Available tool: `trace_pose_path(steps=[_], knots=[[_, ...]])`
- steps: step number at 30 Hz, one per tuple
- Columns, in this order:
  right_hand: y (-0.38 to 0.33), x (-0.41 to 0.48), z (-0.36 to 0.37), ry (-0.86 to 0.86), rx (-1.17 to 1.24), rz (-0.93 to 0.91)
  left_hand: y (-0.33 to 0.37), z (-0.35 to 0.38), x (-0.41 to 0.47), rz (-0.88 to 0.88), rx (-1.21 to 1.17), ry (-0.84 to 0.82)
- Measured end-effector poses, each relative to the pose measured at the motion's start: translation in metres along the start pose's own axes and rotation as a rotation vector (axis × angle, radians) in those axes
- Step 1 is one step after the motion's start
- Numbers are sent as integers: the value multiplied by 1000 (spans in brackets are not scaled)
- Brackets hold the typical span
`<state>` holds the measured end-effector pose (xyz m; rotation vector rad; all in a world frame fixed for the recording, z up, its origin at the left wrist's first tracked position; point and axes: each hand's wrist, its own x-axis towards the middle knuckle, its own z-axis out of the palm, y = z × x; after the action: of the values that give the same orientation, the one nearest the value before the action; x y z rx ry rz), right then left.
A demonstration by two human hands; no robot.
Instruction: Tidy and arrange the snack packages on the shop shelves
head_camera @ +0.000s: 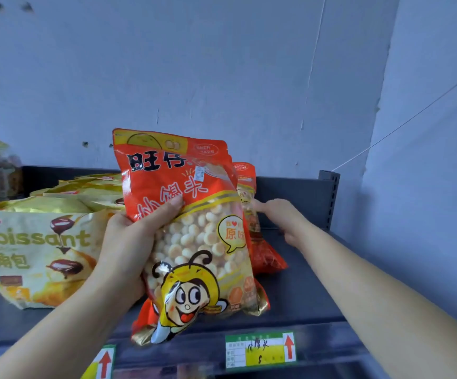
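One large red-orange plastic bag of small round biscuits, printed with a cartoon bee (194, 242), is held upright at the front of the dark grey metal shelf (317, 283), and its lower edge reaches the front lip. The grip of the left hand (129, 242) is clamped on the bag's left side, with the thumb pressed across the front. The right hand (282, 217) is stretched to the other red bags of the same kind (265, 255), which lean and lie just behind the first one. This hand is blurred, so it cannot be told whether its grip is closed on them or only touching.

The work on this row is judged to be about half done: the red bags are not yet stood in one straight line, and the right part of the shelf is not filled.

At the left, a pale yellow croissant bag (36, 258) stands at the shelf front, and flat golden packets (90, 187) are heaped behind it, also not lined up. The croissant bag is just beside the left hand, so little room is left there. A green and yellow price label (260, 350) is fixed below the shelf edge.
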<state>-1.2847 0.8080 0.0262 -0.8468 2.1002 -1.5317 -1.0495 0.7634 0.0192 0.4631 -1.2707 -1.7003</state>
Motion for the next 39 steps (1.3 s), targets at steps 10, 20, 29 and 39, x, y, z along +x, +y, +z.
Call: trace_pose_path(steps=[10, 20, 29, 39], knots=[[5, 27, 16, -214, 132, -12, -4, 7, 9, 2, -25, -8], [6, 9, -16, -465, 461, -277, -13, 15, 16, 25, -85, -107], [10, 16, -27, -636, 345, -155, 1, 18, 24, -170, -74, -224], [5, 26, -33, -574, 575, -8, 6, 20, 26, -148, -29, -155]])
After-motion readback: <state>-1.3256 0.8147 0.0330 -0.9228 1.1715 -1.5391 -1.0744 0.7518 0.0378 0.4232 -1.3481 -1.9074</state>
